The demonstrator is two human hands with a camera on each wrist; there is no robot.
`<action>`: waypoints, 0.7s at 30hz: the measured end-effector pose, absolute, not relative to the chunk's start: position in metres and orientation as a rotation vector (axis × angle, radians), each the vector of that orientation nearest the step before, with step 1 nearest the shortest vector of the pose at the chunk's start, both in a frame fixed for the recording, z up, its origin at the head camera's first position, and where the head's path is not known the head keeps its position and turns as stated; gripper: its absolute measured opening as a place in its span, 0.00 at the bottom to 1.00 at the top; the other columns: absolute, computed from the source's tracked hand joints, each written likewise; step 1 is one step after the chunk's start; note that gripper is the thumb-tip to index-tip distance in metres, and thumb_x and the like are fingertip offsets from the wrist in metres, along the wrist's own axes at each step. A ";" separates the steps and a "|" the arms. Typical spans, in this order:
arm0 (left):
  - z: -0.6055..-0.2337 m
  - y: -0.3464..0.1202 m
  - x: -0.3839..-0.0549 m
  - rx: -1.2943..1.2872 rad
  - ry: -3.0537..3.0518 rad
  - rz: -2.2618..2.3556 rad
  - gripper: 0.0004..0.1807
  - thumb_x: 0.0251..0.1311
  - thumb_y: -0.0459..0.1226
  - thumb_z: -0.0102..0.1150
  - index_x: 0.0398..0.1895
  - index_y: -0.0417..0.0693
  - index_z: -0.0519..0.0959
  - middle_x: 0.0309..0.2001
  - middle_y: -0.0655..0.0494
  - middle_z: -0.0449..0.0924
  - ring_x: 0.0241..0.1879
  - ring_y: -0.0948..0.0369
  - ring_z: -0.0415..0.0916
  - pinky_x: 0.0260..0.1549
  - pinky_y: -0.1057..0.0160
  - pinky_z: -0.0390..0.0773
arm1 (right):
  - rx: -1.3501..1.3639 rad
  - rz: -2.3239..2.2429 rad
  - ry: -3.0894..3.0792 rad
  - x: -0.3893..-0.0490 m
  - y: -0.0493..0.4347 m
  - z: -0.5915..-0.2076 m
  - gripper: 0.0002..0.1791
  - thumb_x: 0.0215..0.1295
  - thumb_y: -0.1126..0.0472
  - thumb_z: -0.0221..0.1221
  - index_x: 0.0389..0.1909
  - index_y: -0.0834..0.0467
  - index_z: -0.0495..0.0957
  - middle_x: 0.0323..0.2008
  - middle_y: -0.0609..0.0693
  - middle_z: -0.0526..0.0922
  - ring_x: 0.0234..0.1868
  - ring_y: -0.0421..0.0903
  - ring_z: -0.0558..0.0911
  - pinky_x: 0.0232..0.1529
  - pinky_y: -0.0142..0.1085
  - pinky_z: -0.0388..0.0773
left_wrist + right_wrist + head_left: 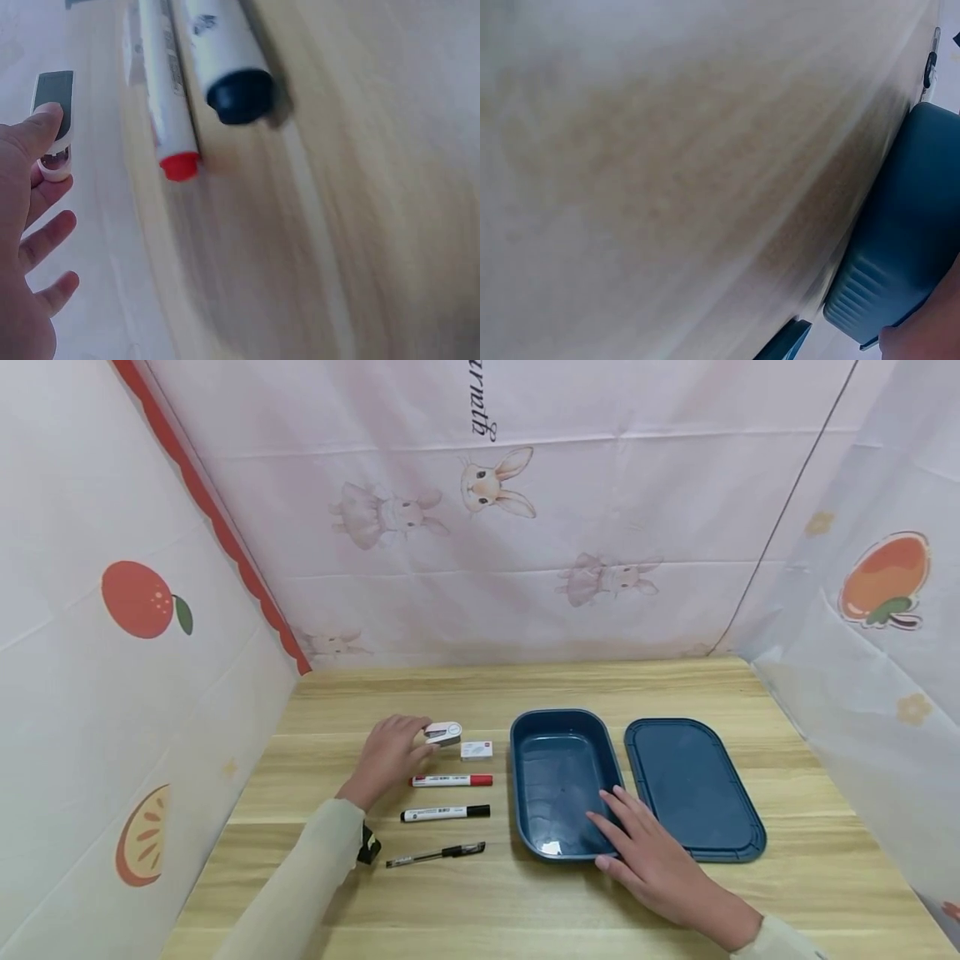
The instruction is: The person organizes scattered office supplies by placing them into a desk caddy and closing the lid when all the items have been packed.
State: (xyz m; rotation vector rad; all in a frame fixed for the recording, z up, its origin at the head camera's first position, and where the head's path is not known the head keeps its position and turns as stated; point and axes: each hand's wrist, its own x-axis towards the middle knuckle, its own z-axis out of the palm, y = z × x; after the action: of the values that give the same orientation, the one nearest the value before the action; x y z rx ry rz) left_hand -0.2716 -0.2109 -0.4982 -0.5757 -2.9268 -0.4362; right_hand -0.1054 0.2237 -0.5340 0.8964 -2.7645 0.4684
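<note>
My left hand (390,756) pinches a small white and grey stapler (443,732) between thumb and fingers at the back left. In the left wrist view the thumb lies on the dark top of the stapler (54,97), the other fingers spread below. My right hand (652,860) rests on the near right corner of an open blue box (528,852), its fingers fairly straight over the rim. The inside of the box shows nothing in it. The right wrist view catches the outer wall of the box (907,217) with part of the hand (930,322) against it.
Right of the stapler lies a small white box (476,750). Nearer, in a column, lie a red-capped marker (450,780), a black-capped marker (445,813) and a black pen (435,855). A flat blue lid (693,785) lies right of the box. Printed cloth walls (570,527) enclose the wooden table (420,910).
</note>
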 end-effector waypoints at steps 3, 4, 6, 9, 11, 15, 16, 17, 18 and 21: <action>-0.495 -0.205 -0.272 -0.579 -2.921 -0.460 0.30 0.66 0.53 0.63 0.67 0.53 0.74 0.64 0.52 0.77 0.66 0.50 0.70 0.70 0.42 0.61 | 0.900 0.473 -2.767 -0.105 0.223 -0.534 0.30 0.75 0.44 0.54 0.74 0.48 0.66 0.78 0.55 0.58 0.80 0.55 0.49 0.76 0.28 0.24; -0.494 -0.202 -0.273 -0.581 -2.918 -0.468 0.30 0.66 0.54 0.63 0.67 0.53 0.74 0.64 0.52 0.77 0.66 0.50 0.70 0.70 0.42 0.60 | 0.900 0.473 -2.767 -0.105 0.223 -0.533 0.30 0.75 0.44 0.54 0.74 0.48 0.66 0.78 0.55 0.58 0.80 0.55 0.50 0.76 0.28 0.24; -0.492 -0.195 -0.274 -0.584 -2.915 -0.481 0.30 0.66 0.54 0.62 0.68 0.54 0.74 0.65 0.52 0.77 0.66 0.50 0.70 0.71 0.42 0.58 | 0.899 0.476 -2.766 -0.105 0.223 -0.533 0.30 0.75 0.44 0.54 0.74 0.48 0.66 0.78 0.56 0.59 0.80 0.56 0.50 0.76 0.28 0.24; -0.490 -0.183 -0.276 -0.598 -2.911 -0.496 0.31 0.65 0.56 0.62 0.67 0.54 0.74 0.64 0.53 0.78 0.65 0.50 0.70 0.71 0.41 0.57 | 0.897 0.475 -2.766 -0.105 0.223 -0.533 0.30 0.75 0.44 0.54 0.74 0.48 0.66 0.78 0.56 0.59 0.80 0.56 0.50 0.76 0.28 0.24; -0.490 -0.175 -0.278 -0.606 -2.909 -0.489 0.31 0.65 0.57 0.61 0.67 0.55 0.74 0.64 0.54 0.78 0.65 0.51 0.71 0.71 0.42 0.57 | 0.894 0.476 -2.766 -0.105 0.223 -0.533 0.30 0.75 0.44 0.54 0.74 0.48 0.66 0.78 0.56 0.59 0.80 0.56 0.50 0.76 0.28 0.24; -0.487 -0.159 -0.280 -0.629 -2.893 -0.479 0.31 0.66 0.58 0.59 0.67 0.56 0.74 0.63 0.56 0.79 0.65 0.52 0.70 0.71 0.42 0.58 | 0.891 0.477 -2.763 -0.105 0.223 -0.533 0.30 0.75 0.44 0.55 0.74 0.48 0.66 0.78 0.55 0.59 0.80 0.56 0.50 0.75 0.27 0.24; -0.487 -0.155 -0.281 -0.636 -2.890 -0.471 0.31 0.66 0.59 0.59 0.67 0.57 0.74 0.64 0.57 0.78 0.65 0.52 0.70 0.71 0.43 0.58 | 0.891 0.478 -2.761 -0.105 0.223 -0.533 0.30 0.75 0.45 0.55 0.74 0.48 0.66 0.78 0.56 0.59 0.80 0.56 0.50 0.75 0.27 0.25; -0.486 -0.152 -0.281 -0.644 -2.885 -0.470 0.30 0.66 0.59 0.59 0.67 0.57 0.74 0.64 0.57 0.78 0.65 0.52 0.70 0.71 0.43 0.58 | 0.891 0.477 -2.760 -0.105 0.223 -0.533 0.30 0.75 0.45 0.55 0.74 0.48 0.66 0.77 0.56 0.59 0.80 0.56 0.50 0.75 0.27 0.25; -0.486 -0.148 -0.282 -0.651 -2.881 -0.470 0.30 0.66 0.59 0.59 0.67 0.57 0.74 0.64 0.57 0.78 0.65 0.52 0.70 0.71 0.43 0.58 | 0.891 0.477 -2.758 -0.105 0.223 -0.534 0.30 0.75 0.45 0.55 0.74 0.48 0.66 0.77 0.56 0.59 0.80 0.56 0.50 0.75 0.27 0.25; -0.486 -0.137 -0.284 -0.660 -2.873 -0.453 0.30 0.65 0.59 0.60 0.66 0.57 0.75 0.64 0.58 0.78 0.65 0.53 0.70 0.70 0.44 0.60 | 0.892 0.477 -2.754 -0.106 0.222 -0.535 0.30 0.75 0.45 0.55 0.74 0.49 0.66 0.77 0.56 0.59 0.80 0.56 0.50 0.76 0.27 0.25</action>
State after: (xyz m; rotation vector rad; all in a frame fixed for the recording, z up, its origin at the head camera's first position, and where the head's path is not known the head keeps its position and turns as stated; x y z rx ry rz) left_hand -0.2836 -0.1369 -0.4857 -0.6600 -2.8725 -0.4530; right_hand -0.1058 0.2225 -0.5347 0.8917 -2.7537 0.4769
